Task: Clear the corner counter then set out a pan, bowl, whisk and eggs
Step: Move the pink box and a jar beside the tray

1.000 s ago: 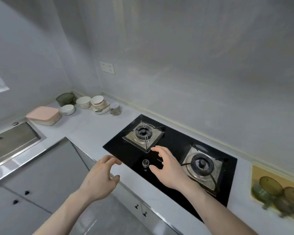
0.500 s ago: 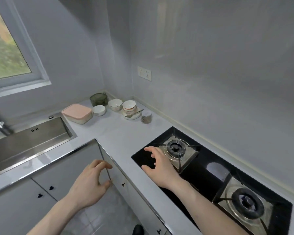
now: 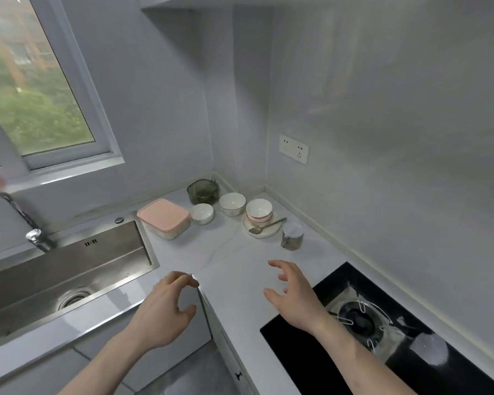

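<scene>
The corner of the tabletop [image 3: 234, 252] is occupied by a pink-lidded container [image 3: 163, 218], a green glass bowl [image 3: 202, 191], two white bowls [image 3: 202, 213] [image 3: 232, 203], stacked bowls [image 3: 258, 212] on a plate [image 3: 264, 233] with a spoon [image 3: 264, 226], and a small jar [image 3: 292, 236]. All are well apart from both hands. The left hand [image 3: 161, 312] and right hand [image 3: 297, 295] are held nearer, fingers spread and curled, nothing grasped.

1. Open bench [image 3: 234, 260] stretches ahead of both hands, nothing on it.
2. Corner is crowded: pink-lidded box [image 3: 163, 218], green container [image 3: 202, 191], bowls [image 3: 232, 203], plate [image 3: 264, 230], jar [image 3: 292, 235].
3. Stove [image 3: 354, 317] flanks right, sink [image 3: 69, 269] left.
</scene>
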Motion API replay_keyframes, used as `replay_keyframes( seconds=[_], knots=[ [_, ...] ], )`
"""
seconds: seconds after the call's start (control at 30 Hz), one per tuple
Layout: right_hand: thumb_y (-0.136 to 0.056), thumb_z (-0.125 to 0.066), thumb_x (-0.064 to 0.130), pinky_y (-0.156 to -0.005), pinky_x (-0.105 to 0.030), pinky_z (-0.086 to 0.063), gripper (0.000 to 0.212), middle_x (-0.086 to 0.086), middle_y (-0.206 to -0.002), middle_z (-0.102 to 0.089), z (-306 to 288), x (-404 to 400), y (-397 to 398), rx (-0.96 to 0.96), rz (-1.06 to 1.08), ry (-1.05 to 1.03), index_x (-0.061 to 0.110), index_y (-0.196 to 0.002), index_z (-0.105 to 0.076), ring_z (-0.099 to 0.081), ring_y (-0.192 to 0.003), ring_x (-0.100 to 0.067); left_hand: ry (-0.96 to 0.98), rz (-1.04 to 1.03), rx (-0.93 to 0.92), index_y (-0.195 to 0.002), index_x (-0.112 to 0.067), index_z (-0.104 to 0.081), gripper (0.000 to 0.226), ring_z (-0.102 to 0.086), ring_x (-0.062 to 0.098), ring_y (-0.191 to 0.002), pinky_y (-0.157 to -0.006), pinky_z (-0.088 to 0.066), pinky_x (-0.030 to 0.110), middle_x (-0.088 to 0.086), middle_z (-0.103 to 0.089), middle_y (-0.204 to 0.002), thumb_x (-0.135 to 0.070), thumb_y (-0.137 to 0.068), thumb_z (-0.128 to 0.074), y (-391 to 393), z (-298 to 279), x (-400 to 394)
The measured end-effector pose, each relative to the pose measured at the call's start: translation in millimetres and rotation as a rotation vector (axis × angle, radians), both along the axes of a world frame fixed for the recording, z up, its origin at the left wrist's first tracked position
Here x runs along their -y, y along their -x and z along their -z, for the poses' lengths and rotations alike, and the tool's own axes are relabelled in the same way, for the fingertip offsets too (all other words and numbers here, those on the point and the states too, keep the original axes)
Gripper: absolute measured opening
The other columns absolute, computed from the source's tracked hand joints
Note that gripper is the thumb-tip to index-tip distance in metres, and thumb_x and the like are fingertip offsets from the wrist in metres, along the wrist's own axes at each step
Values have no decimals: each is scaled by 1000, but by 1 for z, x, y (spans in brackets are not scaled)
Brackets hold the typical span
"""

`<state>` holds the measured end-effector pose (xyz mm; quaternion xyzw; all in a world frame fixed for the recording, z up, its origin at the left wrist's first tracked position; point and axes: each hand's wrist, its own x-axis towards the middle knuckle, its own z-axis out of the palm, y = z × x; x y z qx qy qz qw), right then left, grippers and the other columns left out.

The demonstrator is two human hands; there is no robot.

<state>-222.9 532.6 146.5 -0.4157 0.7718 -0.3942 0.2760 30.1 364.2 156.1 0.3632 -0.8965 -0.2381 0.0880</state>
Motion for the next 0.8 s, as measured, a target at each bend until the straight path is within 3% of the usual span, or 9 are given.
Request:
replay_keyframes(
  seconds=[0.17,0.27,0.37,0.6,0.8],
  knots=[
    [-92,-67,32,-99,-22,-45,56,21,-140,-39,9,37,23,34,4,-16,41,-142,-41,-48,-123,0,-64,12,38,-117,-45,-53,37,-52,5,-120,-100,-43,22,-25,-45,-127,-34,-84,-64,21,20,45],
    [-93,-67,30,-98,-21,-45,56,19,-140,-40,12,59,35,51,29,-30,40,-141,-41,-49,-121,0,-90,16,63,-113,-47,-51,36,-55,7,-115,-92,-42,19,-20,-46,-126,-29,-84,-65,41,24,80],
    [-94,-67,28,-93,-19,-43,54,16,-136,-42,21,83,42,81,77,-45,41,-140,-42,-50,-118,1,-97,9,93,-115,-43,-55,35,-56,12,-115,-87,-43,23,-16,-48,-129,-31,-84,-65,62,34,124],
    [-93,-66,29,-93,-22,-48,53,21,-140,-41,52,138,51,127,204,-91,44,-139,-43,-51,-117,4,-113,89,157,-124,-34,-57,38,-54,14,-122,-96,-46,29,-13,-47,-135,-31,-88,-66,102,51,227],
    [-91,-67,29,-81,-19,-52,52,22,-139,-45,70,200,55,137,322,-126,41,-137,-46,-55,-114,4,-126,84,188,-124,-28,-61,43,-55,23,-115,-97,-45,32,-5,-49,-123,-25,-82,-68,121,57,330]
  ],
)
